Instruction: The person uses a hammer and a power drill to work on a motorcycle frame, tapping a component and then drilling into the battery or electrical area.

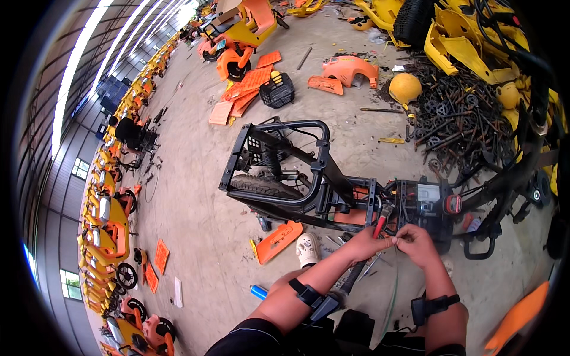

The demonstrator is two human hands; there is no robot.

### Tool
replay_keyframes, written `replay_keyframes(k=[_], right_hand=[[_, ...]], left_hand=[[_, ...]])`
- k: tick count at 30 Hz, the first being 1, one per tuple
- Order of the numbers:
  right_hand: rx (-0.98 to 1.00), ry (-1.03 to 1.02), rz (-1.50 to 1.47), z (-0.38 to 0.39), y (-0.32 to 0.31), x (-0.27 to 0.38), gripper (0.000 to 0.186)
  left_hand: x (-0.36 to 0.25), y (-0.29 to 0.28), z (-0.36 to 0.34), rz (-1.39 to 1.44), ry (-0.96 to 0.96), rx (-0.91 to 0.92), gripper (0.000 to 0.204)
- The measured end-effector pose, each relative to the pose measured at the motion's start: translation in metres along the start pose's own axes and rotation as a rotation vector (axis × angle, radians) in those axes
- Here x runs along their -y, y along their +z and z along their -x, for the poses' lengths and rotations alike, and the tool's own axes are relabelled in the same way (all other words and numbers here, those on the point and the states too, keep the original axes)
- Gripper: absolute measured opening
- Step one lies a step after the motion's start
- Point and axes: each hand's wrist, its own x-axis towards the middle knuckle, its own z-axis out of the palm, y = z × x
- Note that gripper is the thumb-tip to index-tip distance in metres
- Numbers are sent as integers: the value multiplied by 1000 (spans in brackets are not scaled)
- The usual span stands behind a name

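Close by the right hand (pixel 414 244), a red-and-black part (pixel 453 204) bears unreadable marks.

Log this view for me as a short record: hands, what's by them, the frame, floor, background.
Left hand: fingertips close to the right hand's; anything pinched is too small to tell
Right hand: fingers bent in toward the left
By left hand: red handle, grip unclear
Frame: black metal, tire at one end
Floor: orange panel, blue can, pile of metal parts
Background: row of yellow-and-orange bikes
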Motion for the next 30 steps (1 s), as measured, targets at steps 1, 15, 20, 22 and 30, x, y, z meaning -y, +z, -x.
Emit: replay_keyframes(k=[1, 15, 20, 22, 30], right_hand=[[-1, -5, -20, -2, 0, -4, 10], [6, 189, 531, -2, 13, -4, 22], [109, -16, 481, 2, 13, -35, 22], [139, -34, 448, 5, 14, -27, 22], [-13, 24, 618, 12, 14, -29, 16]], left_hand=[[0, 0, 0, 6, -10, -1, 68], [14, -1, -15, -21, -48, -174, 51], [6, 3, -12, -14, -39, -192, 47], [8, 4, -14, -26, -61, -174, 44], [16, 10, -9, -38, -39, -165, 35]])
